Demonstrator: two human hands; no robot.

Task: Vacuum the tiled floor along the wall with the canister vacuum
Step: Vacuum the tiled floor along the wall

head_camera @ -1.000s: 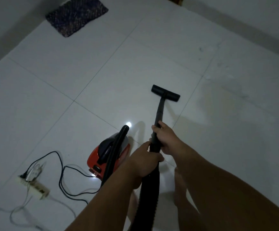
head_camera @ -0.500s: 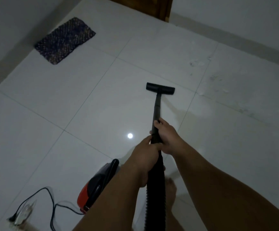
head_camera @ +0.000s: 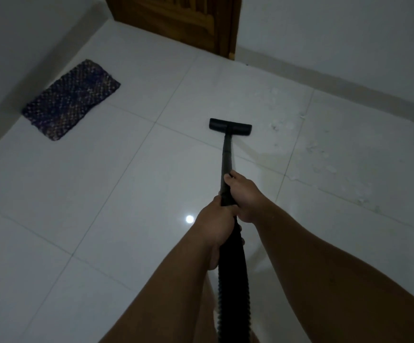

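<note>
Both hands were clamped on the wand (head_camera: 226,167), right hand (head_camera: 244,196) ahead of left hand (head_camera: 214,227) for reach, steering the floor head (head_camera: 230,127) flat on the tiles (head_camera: 102,194) toward dusty marks (head_camera: 319,149) by the far wall (head_camera: 349,45).

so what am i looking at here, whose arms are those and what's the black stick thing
There is no machine filming: the one picture comes from a camera worn on a person's head, looking forward and down, so the arms are that person's own. Both bare hands grip a black vacuum wand: the right hand higher up, the left hand below it, where the ribbed hose begins. The wand ends in a flat floor nozzle resting on the white tiled floor. To the right of the nozzle the tiles show dusty marks. A small dark woven mat lies by the left wall, and a wooden door stands at the far end.
</note>
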